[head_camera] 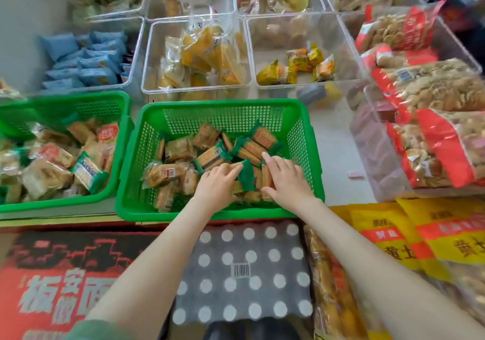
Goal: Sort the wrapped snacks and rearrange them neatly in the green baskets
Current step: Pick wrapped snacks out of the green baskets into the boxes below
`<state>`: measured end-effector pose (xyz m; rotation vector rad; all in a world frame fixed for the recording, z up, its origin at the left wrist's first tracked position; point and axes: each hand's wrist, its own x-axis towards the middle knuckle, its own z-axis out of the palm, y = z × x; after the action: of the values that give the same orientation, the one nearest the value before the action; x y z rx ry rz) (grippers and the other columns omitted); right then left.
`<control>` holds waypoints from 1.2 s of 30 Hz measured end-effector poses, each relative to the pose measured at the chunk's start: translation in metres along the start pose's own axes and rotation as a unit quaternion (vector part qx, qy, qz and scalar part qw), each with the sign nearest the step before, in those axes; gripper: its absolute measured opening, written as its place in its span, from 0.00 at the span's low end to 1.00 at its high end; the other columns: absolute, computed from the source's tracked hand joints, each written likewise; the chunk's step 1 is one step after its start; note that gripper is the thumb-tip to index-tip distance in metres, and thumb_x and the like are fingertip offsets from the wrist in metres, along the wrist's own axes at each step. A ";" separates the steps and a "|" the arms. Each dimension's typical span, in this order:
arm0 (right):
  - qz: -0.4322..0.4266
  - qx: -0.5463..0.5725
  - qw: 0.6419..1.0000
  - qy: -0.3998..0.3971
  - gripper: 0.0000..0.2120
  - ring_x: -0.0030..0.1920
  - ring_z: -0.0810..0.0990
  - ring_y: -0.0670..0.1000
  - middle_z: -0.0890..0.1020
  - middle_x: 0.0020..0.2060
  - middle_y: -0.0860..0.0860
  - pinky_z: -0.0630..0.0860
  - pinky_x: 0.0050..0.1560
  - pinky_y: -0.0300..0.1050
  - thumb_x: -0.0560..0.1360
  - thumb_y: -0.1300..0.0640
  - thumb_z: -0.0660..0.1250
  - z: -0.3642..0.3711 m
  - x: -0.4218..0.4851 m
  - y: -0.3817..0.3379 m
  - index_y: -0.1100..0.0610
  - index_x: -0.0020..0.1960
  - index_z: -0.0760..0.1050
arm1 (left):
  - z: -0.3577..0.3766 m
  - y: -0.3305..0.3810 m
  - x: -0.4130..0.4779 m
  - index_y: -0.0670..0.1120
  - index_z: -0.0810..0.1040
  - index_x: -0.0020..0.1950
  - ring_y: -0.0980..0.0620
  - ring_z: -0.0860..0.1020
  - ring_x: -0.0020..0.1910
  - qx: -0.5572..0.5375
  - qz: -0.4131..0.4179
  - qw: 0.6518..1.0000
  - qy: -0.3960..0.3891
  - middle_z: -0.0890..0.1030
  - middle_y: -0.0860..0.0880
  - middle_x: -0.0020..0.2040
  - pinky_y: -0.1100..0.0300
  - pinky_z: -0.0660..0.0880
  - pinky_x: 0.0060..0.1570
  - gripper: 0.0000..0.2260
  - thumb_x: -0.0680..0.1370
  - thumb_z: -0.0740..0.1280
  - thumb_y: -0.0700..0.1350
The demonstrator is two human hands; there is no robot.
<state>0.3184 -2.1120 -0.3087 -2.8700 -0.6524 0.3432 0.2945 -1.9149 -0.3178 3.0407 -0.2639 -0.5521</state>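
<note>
I see both hands down in the middle green basket (217,212), among a loose heap of wrapped snacks (181,150) with green wrapper ends. The left hand (216,182) lies over a green-ended packet (242,174). Its fingers reach across the top, but the thumb and fingertips are hidden, so I cannot tell whether it grips the packet or only rests on it. The right hand (286,179) is spread, with the index finger straight, the thumb wide apart and the palm against packets standing on edge. Its other fingertips are hidden behind the knuckles.

A second green basket (65,98), cut off at the left edge, holds mixed packets too blurred to sort by eye. The clear bins (195,22) behind are smeared, and their labels are unreadable. A dotted grey cloth (241,269) lies between the forearms.
</note>
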 end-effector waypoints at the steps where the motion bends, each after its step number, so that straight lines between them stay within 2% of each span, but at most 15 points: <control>1: -0.004 -0.002 1.000 -0.003 0.40 0.71 0.61 0.56 0.61 0.73 0.53 0.60 0.69 0.54 0.77 0.44 0.64 0.003 0.003 0.000 0.54 0.78 0.45 | 0.002 -0.001 0.002 0.53 0.48 0.79 0.41 0.64 0.71 0.010 0.000 1.000 -0.008 0.60 0.43 0.75 0.48 0.64 0.67 0.38 0.76 0.68 0.54; 5: -0.001 0.007 1.000 -0.015 0.41 0.71 0.60 0.56 0.59 0.74 0.53 0.59 0.69 0.55 0.76 0.43 0.64 0.004 0.012 0.001 0.52 0.78 0.44 | 0.006 0.000 0.011 0.51 0.44 0.79 0.42 0.62 0.72 0.056 -0.004 0.998 -0.017 0.59 0.41 0.75 0.49 0.64 0.67 0.38 0.78 0.66 0.50; 9: -0.002 0.011 1.000 -0.017 0.40 0.71 0.60 0.56 0.59 0.74 0.53 0.58 0.69 0.55 0.76 0.44 0.64 0.004 0.013 -0.005 0.53 0.78 0.45 | 0.000 0.002 0.011 0.46 0.50 0.78 0.42 0.68 0.67 0.036 -0.003 0.999 0.028 0.67 0.43 0.71 0.52 0.69 0.61 0.33 0.78 0.63 0.42; 12: -0.015 0.032 0.999 -0.003 0.38 0.71 0.59 0.55 0.60 0.73 0.52 0.56 0.70 0.52 0.77 0.46 0.65 -0.005 0.010 -0.016 0.53 0.78 0.47 | -0.013 0.000 0.003 0.43 0.54 0.77 0.44 0.70 0.65 -0.020 -0.015 0.997 0.066 0.70 0.44 0.68 0.53 0.71 0.57 0.31 0.77 0.63 0.42; 15: -0.024 0.151 0.988 0.009 0.35 0.72 0.59 0.53 0.63 0.72 0.51 0.54 0.72 0.51 0.76 0.48 0.66 -0.016 0.001 -0.035 0.53 0.77 0.53 | -0.030 0.003 -0.017 0.42 0.55 0.77 0.45 0.69 0.67 -0.180 -0.042 0.978 0.095 0.69 0.44 0.70 0.53 0.71 0.59 0.34 0.76 0.68 0.45; 17: -0.018 0.266 0.964 0.002 0.32 0.70 0.63 0.52 0.68 0.70 0.51 0.58 0.71 0.50 0.76 0.49 0.67 -0.021 -0.007 -0.049 0.51 0.76 0.57 | -0.038 0.002 -0.036 0.42 0.54 0.77 0.47 0.67 0.70 -0.274 -0.039 0.955 0.107 0.67 0.45 0.72 0.55 0.69 0.62 0.35 0.76 0.69 0.46; 19: 0.001 0.362 0.932 -0.017 0.26 0.64 0.71 0.51 0.73 0.64 0.50 0.65 0.64 0.42 0.77 0.50 0.66 -0.025 -0.016 -0.063 0.48 0.73 0.63 | -0.039 -0.003 -0.055 0.41 0.54 0.77 0.47 0.70 0.68 -0.301 0.005 0.949 0.092 0.68 0.45 0.72 0.59 0.69 0.60 0.34 0.77 0.69 0.47; 21: 0.007 0.422 0.906 -0.031 0.18 0.55 0.77 0.49 0.77 0.58 0.45 0.70 0.54 0.32 0.78 0.55 0.66 -0.027 -0.024 -0.076 0.46 0.66 0.69 | -0.036 -0.010 -0.072 0.41 0.57 0.76 0.47 0.73 0.65 -0.309 0.056 0.945 0.087 0.71 0.44 0.69 0.64 0.68 0.56 0.31 0.77 0.68 0.46; 23: 0.008 0.457 0.889 -0.016 0.14 0.49 0.78 0.42 0.79 0.51 0.40 0.72 0.52 0.34 0.78 0.57 0.67 -0.027 -0.031 -0.090 0.40 0.57 0.72 | -0.032 -0.017 -0.085 0.42 0.58 0.75 0.47 0.72 0.66 -0.309 0.073 0.943 0.099 0.72 0.45 0.68 0.68 0.65 0.55 0.30 0.78 0.68 0.45; 25: 0.023 0.487 0.873 0.023 0.16 0.51 0.78 0.39 0.80 0.49 0.37 0.74 0.56 0.41 0.76 0.58 0.69 -0.022 -0.040 -0.102 0.37 0.53 0.72 | -0.027 -0.023 -0.097 0.44 0.55 0.77 0.50 0.69 0.69 -0.313 0.078 0.940 0.110 0.69 0.46 0.71 0.68 0.64 0.59 0.32 0.78 0.67 0.47; 28: 0.046 0.511 0.852 0.107 0.13 0.54 0.79 0.45 0.80 0.51 0.41 0.76 0.58 0.47 0.76 0.57 0.69 -0.010 -0.055 -0.114 0.42 0.55 0.74 | -0.008 -0.035 -0.113 0.43 0.54 0.78 0.49 0.64 0.72 -0.268 0.085 0.948 0.148 0.66 0.45 0.73 0.62 0.59 0.68 0.34 0.78 0.67 0.51; 30: 0.058 0.524 0.839 0.134 0.12 0.55 0.79 0.46 0.80 0.52 0.44 0.75 0.58 0.45 0.76 0.58 0.69 -0.006 -0.063 -0.121 0.46 0.57 0.74 | 0.014 -0.046 -0.122 0.43 0.53 0.78 0.45 0.62 0.73 -0.182 0.076 0.967 0.161 0.64 0.43 0.74 0.53 0.54 0.72 0.35 0.77 0.67 0.52; 33: 0.036 0.509 0.848 0.146 0.13 0.55 0.78 0.42 0.80 0.53 0.44 0.73 0.57 0.38 0.75 0.62 0.69 -0.004 -0.072 -0.132 0.48 0.56 0.74 | 0.040 -0.058 -0.134 0.47 0.49 0.78 0.40 0.62 0.74 -0.074 0.034 0.987 0.136 0.64 0.41 0.74 0.45 0.49 0.73 0.45 0.71 0.73 0.52; 36: -0.001 0.474 0.864 0.171 0.13 0.58 0.78 0.46 0.80 0.55 0.48 0.74 0.58 0.42 0.75 0.63 0.69 0.003 -0.082 -0.140 0.53 0.58 0.76 | 0.052 -0.061 -0.142 0.45 0.52 0.77 0.39 0.60 0.74 -0.035 0.048 0.984 0.167 0.64 0.39 0.75 0.42 0.47 0.72 0.47 0.67 0.76 0.49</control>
<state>0.1899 -2.0238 -0.2650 -1.9001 -0.2825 0.0916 0.1547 -1.8301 -0.3218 2.9663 -0.3633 -0.0391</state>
